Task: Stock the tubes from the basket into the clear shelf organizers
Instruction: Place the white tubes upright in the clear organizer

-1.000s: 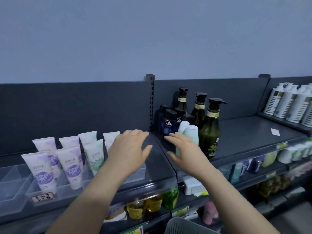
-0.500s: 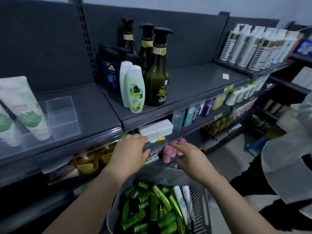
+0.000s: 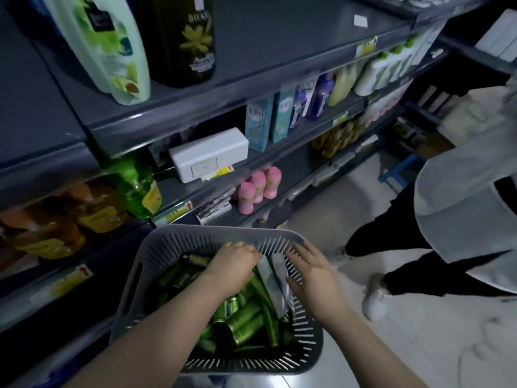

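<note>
A grey slotted plastic basket [image 3: 195,234] sat at six o'clock in the view, below the dark grey metal shelving [image 3: 279,37]. It was heaped with glossy green plastic tubes [image 3: 246,317] lying crosswise over one another. A few pale white tubes [image 3: 272,287] lay against the basket's wall at about two o'clock from its middle.

The left hand [image 3: 235,266] was inside the basket toward twelve o'clock. Its fingers were bent down onto the tubes where the green ones met the pale ones. Whether it gripped a tube I cannot tell, as the fingertips were hidden. The right hand [image 3: 312,275] hovered over the basket's rim at two o'clock, with its fingers straight, slightly spread and holding nothing, just beside the pale tubes.

On the shelving, a pale green bottle with an avocado print [image 3: 112,51] and a dark green bottle with a gold flower [image 3: 184,37] stood at eleven o'clock. A white rectangular box [image 3: 209,155] lay one shelf lower. Three pink bottles [image 3: 260,186] stood below that, at twelve o'clock from the basket. At three o'clock a person in a white top and black trousers [image 3: 461,208] stood on the pale floor [image 3: 419,345].
</note>
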